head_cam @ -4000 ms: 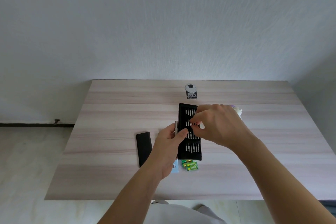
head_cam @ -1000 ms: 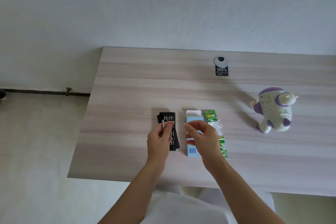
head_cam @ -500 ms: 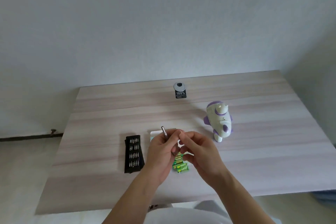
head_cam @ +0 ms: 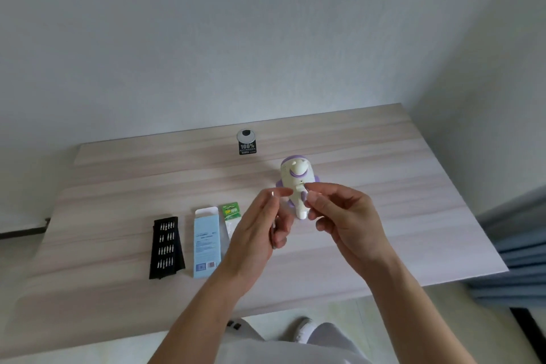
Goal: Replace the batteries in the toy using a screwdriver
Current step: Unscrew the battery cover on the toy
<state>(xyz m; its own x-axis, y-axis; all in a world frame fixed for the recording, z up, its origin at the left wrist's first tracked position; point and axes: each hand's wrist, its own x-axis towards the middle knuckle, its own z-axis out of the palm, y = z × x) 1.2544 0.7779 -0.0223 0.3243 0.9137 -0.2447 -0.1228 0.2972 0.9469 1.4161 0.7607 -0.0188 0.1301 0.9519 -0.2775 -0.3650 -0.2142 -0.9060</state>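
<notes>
The white and purple toy (head_cam: 296,173) stands upright on the wooden table (head_cam: 413,204), just behind my hands. My left hand (head_cam: 257,230) grips a slim silver screwdriver handle (head_cam: 272,194), whose end shows above the fingers. My right hand (head_cam: 339,216) is raised in front of the toy, with thumb and forefinger pinching a tiny screwdriver bit (head_cam: 306,185). The bit's tip points toward the handle; a small gap separates them. A green pack of batteries (head_cam: 231,211) lies left of my left hand, partly hidden by it.
A black open bit case (head_cam: 166,246) with several bits lies at the left. A light blue carton (head_cam: 206,242) lies between it and the batteries. A grey disc with a black tag (head_cam: 247,142) sits near the far edge. A blue cloth (head_cam: 520,260) hangs beside the table's right edge.
My view has swung; the toy now sits straight behind my hands. Both hands have risen from over the batteries, and my right hand has drawn apart from the left, still pinching the bit.
</notes>
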